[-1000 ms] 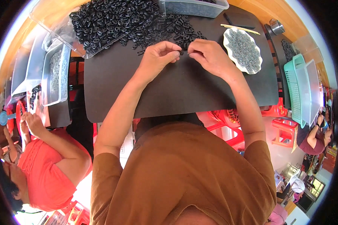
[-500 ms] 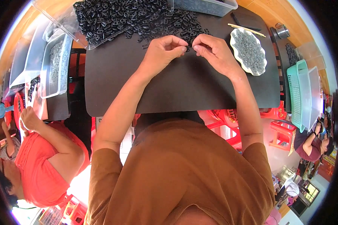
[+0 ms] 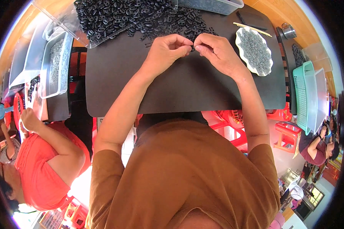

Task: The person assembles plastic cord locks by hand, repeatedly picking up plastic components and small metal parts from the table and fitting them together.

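My left hand and my right hand meet above the far middle of the dark table. Thumb and forefinger of each are pinched together around a small black plastic piece, mostly covered by the fingertips. Just beyond them spreads a large heap of small black plastic pieces with holes, thinning out toward my hands. Right of my right hand stands a white scalloped dish filled with tiny grey parts.
A clear bin stands at the far edge, near light sticks. Farther right are a metal cup and a green basket. At left, a person in red sits by a clear tub. Red stools stand below.
My fingertips have come closer together around the small black piece. Otherwise the hands stay in nearly the same place, and the view has shifted very slightly.
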The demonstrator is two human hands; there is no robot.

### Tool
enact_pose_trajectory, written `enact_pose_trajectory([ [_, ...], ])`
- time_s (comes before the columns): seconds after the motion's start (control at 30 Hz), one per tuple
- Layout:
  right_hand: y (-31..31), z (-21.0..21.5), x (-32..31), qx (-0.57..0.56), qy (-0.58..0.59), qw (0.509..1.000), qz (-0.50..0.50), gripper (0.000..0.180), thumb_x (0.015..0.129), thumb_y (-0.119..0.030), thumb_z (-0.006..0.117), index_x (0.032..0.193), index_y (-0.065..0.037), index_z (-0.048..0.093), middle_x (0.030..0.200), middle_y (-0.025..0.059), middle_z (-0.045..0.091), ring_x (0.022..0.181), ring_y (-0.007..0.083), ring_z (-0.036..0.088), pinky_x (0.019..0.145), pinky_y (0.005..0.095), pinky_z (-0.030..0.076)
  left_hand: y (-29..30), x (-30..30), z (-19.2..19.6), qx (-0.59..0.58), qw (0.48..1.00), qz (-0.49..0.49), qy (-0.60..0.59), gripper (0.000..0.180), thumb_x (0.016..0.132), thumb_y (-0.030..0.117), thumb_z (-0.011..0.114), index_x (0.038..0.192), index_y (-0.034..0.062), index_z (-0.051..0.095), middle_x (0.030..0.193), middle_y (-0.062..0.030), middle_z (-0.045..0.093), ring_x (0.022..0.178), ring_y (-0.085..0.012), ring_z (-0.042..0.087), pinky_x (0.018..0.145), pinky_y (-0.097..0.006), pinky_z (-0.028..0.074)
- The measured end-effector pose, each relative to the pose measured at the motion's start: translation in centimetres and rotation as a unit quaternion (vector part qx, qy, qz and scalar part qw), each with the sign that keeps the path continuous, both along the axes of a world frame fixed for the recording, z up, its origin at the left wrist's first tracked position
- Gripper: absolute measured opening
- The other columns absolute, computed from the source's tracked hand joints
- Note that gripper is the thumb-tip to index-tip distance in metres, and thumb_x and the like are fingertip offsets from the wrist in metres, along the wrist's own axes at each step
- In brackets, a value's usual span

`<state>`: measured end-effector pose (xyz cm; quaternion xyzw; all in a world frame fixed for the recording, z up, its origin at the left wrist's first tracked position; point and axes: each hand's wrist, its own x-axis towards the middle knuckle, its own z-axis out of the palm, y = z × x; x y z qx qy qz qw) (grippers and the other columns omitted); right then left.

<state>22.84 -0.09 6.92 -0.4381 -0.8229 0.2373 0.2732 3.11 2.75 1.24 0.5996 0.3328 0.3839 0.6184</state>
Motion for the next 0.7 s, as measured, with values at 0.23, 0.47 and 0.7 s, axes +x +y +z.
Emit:
enact_pose_trajectory([
  [0.23,-0.1,0.5,-0.1,-0.006,-0.009,1.0,-0.022,0.009,0.088,-0.01,0.057,0.09,-0.001,0.057,0.082,0.0157,0.059,0.076,0.0358,0.058,0.069,0.0402,0.046,0.0,0.0,0.3,0.008,1.0,0.003,0.006,0.015,0.089,0.005,0.065,0.103,-0.0002,0.067,0.092,-0.0033,0.068,0.082,-0.0083,0.063,0.075,-0.022,0.051],
  [0.47,0.1,0.4,-0.5,0.021,-0.027,0.999,-0.013,0.01,0.088,-0.01,0.057,0.088,-0.001,0.056,0.081,0.0164,0.059,0.077,0.0372,0.059,0.068,0.0423,0.046,0.0,0.0,0.2,0.006,1.0,0.006,-0.003,0.014,0.088,0.004,0.065,0.101,-0.0002,0.067,0.091,-0.0037,0.068,0.082,-0.0086,0.063,0.075,-0.022,0.051],
  [0.7,-0.2,-1.1,-0.7,0.042,-0.073,0.996,-0.038,0.016,0.092,-0.014,0.055,0.086,0.0,0.052,0.077,0.0166,0.055,0.072,0.0367,0.056,0.065,0.0405,0.045,-0.5,0.4,-0.1,-0.009,0.999,0.01,-0.034,0.01,0.089,0.004,0.064,0.096,-0.0009,0.066,0.088,-0.0047,0.068,0.079,-0.0092,0.063,0.074,-0.023,0.051],
])
